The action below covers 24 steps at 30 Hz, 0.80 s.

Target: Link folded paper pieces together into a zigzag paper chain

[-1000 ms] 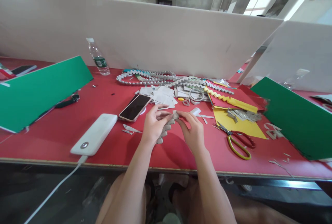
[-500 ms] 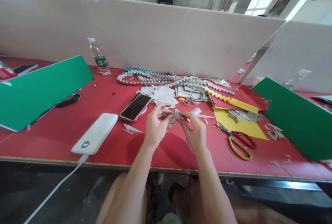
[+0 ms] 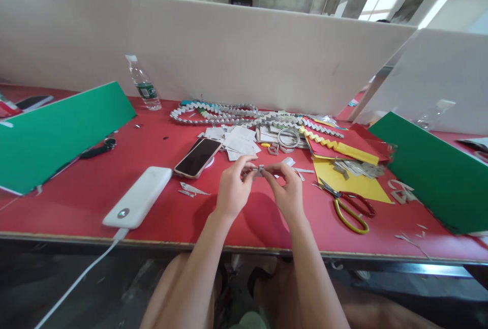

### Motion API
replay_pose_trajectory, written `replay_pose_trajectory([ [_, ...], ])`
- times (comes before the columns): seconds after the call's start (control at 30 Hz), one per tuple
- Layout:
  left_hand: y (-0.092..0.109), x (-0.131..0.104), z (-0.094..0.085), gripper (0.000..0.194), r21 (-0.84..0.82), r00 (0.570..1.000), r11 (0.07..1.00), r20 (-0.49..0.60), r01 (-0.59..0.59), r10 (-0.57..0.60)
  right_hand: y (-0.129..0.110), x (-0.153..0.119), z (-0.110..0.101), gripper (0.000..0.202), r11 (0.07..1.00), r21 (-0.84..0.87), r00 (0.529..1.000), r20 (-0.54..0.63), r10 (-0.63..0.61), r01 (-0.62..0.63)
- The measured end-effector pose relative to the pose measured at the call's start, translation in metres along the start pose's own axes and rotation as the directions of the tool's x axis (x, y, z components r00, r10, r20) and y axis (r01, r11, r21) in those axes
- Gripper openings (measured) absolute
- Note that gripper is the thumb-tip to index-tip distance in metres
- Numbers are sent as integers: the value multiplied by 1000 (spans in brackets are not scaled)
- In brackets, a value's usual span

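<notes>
A small folded strip of grey-white paper (image 3: 260, 170) is pinched between both hands above the red table. My left hand (image 3: 234, 186) grips its left end between thumb and fingers. From the other side, my right hand (image 3: 286, 186) pinches the right end with thumb and forefinger. Part of the paper is hidden by the fingers. Behind the hands lie flat white paper pieces (image 3: 240, 141) and a long zigzag chain of folded paper (image 3: 213, 120). To the right rest scissors (image 3: 348, 207) with yellow and red handles.
A phone (image 3: 198, 157) and a white power bank (image 3: 139, 197) with a cable lie to the left. Yellow paper (image 3: 351, 186) holds folded scraps at right. Green boards (image 3: 64, 136) stand at both sides. A water bottle (image 3: 145, 85) is near the white partition (image 3: 229, 54).
Both hands stay together; the left has turned slightly and shifted right. The folded paper has tilted, and less of it shows below the fingers. The view has shifted a little.
</notes>
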<state>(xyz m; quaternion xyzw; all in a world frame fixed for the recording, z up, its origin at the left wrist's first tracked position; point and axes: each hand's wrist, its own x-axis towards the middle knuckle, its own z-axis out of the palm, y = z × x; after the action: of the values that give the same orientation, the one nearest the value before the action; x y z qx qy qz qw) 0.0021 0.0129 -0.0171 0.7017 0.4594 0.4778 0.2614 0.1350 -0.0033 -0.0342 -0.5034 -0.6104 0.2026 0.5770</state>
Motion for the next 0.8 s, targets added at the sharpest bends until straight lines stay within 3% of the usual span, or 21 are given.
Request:
replay_pose_trajectory([
  [0.4,1,-1,1,36,-27,987,998,153,-48,52,6,-1,3,6,992,60,992,63,106,-110],
  [0.8,-3,-1,-1,39,-5,983,997,166,-73,72,7,1,-1,8,987,87,989,78,129,-135],
])
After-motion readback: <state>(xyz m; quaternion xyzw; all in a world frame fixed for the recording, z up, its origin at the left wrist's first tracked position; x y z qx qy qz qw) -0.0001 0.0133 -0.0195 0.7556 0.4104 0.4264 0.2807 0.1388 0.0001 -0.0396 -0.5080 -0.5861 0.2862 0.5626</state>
